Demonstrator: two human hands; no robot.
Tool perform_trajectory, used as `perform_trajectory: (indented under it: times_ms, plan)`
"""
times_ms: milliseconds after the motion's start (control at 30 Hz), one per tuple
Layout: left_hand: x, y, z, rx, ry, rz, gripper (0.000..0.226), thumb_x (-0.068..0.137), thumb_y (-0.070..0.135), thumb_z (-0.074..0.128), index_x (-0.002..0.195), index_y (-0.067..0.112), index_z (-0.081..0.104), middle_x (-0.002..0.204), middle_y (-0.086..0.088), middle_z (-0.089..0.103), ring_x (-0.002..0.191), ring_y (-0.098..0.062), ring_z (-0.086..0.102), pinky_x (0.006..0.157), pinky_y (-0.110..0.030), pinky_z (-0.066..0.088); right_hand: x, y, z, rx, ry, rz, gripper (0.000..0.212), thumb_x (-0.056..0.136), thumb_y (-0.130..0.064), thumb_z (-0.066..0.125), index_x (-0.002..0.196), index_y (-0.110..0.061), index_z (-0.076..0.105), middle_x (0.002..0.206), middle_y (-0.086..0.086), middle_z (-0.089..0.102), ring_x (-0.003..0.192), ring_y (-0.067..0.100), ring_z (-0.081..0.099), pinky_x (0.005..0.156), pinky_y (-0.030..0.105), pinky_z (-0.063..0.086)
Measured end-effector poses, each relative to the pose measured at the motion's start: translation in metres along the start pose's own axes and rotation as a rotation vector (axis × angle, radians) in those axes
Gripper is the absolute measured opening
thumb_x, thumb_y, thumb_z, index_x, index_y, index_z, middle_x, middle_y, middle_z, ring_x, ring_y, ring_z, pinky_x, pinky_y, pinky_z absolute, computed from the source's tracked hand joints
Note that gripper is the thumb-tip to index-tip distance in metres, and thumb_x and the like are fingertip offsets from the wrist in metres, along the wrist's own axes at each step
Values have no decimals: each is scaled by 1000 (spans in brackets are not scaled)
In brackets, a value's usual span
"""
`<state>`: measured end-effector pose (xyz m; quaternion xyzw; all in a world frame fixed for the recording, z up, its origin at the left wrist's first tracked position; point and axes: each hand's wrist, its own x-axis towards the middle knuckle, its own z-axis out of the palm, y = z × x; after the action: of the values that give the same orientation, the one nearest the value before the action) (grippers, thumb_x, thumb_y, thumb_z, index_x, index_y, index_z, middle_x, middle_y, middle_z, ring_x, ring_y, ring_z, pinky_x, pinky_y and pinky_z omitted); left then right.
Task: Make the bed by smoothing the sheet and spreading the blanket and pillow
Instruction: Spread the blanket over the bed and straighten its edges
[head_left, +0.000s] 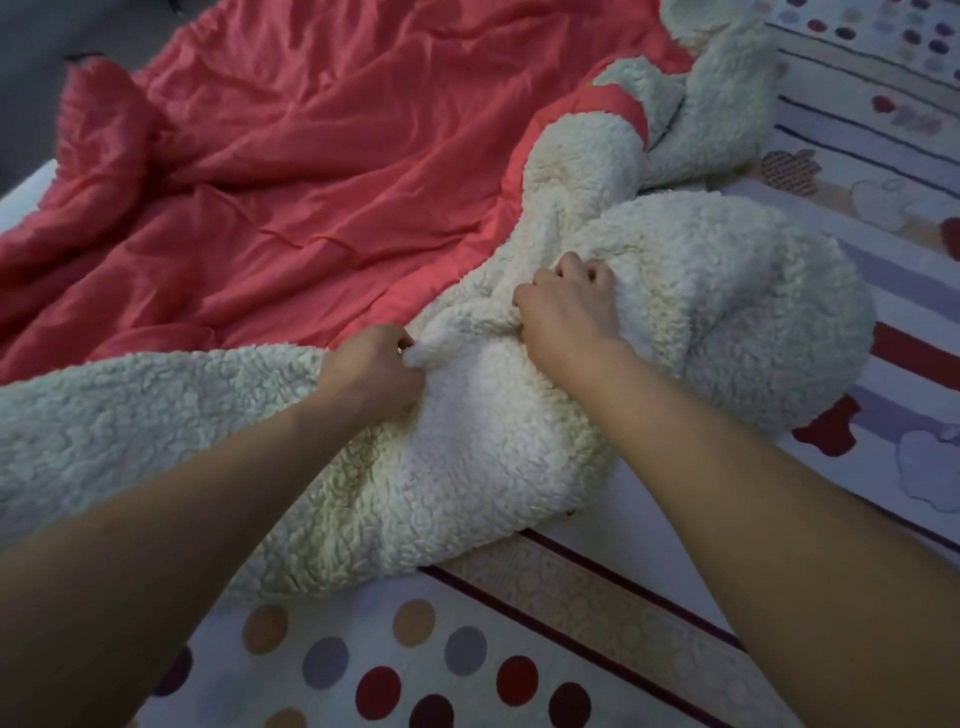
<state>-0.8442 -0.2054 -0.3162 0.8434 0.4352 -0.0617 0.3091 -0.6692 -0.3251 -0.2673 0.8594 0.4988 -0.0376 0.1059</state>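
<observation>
A thick blanket (291, 171) lies crumpled across the bed, coral red on one side and cream fleece on the other. The fleece side is folded over in a bulky roll along the near and right edge. My left hand (371, 366) grips a fold of the fleece at the middle of the roll. My right hand (569, 304) grips another bunch of fleece just to the right and slightly farther away. The patterned sheet (519, 649) with dots, stripes and apples shows under the blanket in front and to the right. No pillow is in view.
A pale edge (23, 187) of the bed shows at the far left, with a dark grey surface (47, 31) beyond it. The sheet (883, 130) lies uncovered along the right side of the bed.
</observation>
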Motion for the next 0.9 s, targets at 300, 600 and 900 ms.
perform_trajectory:
  times_ms: [300, 600, 900]
  plan:
    - [-35, 2, -2, -47, 80, 55, 10, 77, 25, 70, 82, 27, 62, 82, -3, 70, 84, -30, 66, 67, -35, 48, -25, -9, -18, -71, 117, -84, 30, 95, -7, 45, 110, -10, 71, 125, 8, 64, 149, 33, 24, 125, 48, 7]
    - [-91, 9, -10, -95, 101, 71, 12, 78, 26, 71, 89, 24, 68, 70, 1, 68, 72, -24, 66, 65, -35, 52, -72, -7, -48, -38, 46, -2, 26, 91, -9, 60, 116, -13, 56, 104, 11, 69, 105, 31, 60, 92, 35, 36]
    - [-167, 17, -8, -97, 113, 115, 9, 81, 24, 70, 89, 27, 67, 70, 5, 67, 70, -16, 63, 62, -34, 52, -149, 1, -43, -40, 4, -80, 34, 90, -6, 56, 121, -17, 47, 104, 9, 66, 95, 32, 66, 63, 34, 33]
